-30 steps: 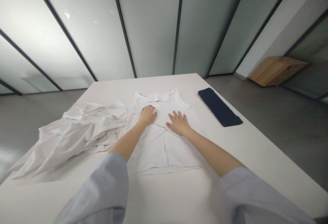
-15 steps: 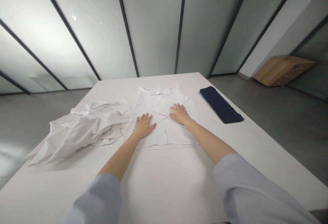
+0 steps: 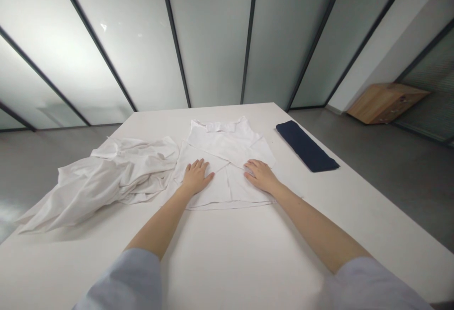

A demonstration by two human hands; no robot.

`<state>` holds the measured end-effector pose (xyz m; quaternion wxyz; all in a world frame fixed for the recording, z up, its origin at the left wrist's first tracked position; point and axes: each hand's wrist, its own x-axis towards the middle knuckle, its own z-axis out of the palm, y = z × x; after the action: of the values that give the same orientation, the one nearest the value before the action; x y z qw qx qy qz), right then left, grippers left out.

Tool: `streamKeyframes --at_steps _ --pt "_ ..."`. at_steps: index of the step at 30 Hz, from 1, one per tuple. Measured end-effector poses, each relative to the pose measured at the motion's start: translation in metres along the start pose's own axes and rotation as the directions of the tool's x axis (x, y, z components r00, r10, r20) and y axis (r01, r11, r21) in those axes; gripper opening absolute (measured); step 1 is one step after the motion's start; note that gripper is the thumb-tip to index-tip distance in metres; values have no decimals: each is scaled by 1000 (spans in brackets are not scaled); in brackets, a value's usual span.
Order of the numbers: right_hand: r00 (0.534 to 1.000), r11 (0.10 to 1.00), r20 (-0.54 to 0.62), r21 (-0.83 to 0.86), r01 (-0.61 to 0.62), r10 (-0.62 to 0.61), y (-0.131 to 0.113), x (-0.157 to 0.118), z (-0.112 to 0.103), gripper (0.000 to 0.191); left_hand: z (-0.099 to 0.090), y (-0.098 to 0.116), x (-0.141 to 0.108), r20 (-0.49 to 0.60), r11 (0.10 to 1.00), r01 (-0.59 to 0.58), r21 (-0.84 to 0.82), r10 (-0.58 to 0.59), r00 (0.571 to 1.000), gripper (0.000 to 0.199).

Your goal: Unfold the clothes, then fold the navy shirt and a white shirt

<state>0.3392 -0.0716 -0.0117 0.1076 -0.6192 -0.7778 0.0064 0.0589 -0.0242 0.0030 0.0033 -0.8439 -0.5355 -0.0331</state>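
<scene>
A white sleeveless garment (image 3: 222, 147) lies flat on the table, its lower part folded in overlapping layers. My left hand (image 3: 196, 176) rests palm down on the garment's lower left, fingers spread. My right hand (image 3: 258, 176) lies flat on the lower right of the same garment, its fingers pointing left. Neither hand grips anything. A crumpled white cloth (image 3: 117, 173) lies in a heap just left of the garment, touching or nearly touching its left edge. Pale blue sleeves (image 3: 124, 281) cover my forearms near the bottom of the view.
The white table (image 3: 230, 253) stretches out in front of me. A folded navy cloth (image 3: 307, 147) lies near its right edge. Beyond are a grey floor (image 3: 390, 192), frosted glass partitions (image 3: 213, 40) and a low wooden cabinet (image 3: 388, 103).
My right hand has slid toward me and to the right across the garment. My left hand has barely moved. The garment's lower edge looks about the same as half a second ago.
</scene>
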Motion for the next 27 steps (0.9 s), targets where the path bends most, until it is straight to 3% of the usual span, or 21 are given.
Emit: streamKeyframes --at_steps 6,12,15,18,22,27 --pt "999 999 -1 2 45 -45 0 -4 1 44 -8 4 -6 -91 1000 0 -20 -2 996 51" --pt "999 999 -10 6 33 -33 0 -3 1 43 -13 8 -8 -69 998 -60 -22 58 996 35" --pt "996 998 -64 35 56 -53 -3 -3 -3 38 -13 10 -8 -74 997 -67 -24 65 995 35" --pt "984 983 -110 101 154 -142 -7 -4 -9 25 -13 11 -8 -82 992 -122 -43 118 990 30" --pt "965 953 -71 157 260 -252 -12 -5 -16 23 -14 13 -6 -38 964 -250 -84 248 968 26" --pt "972 963 -22 128 236 -236 -18 -5 -21 23 -15 16 -8 -61 961 -272 -57 268 961 24"
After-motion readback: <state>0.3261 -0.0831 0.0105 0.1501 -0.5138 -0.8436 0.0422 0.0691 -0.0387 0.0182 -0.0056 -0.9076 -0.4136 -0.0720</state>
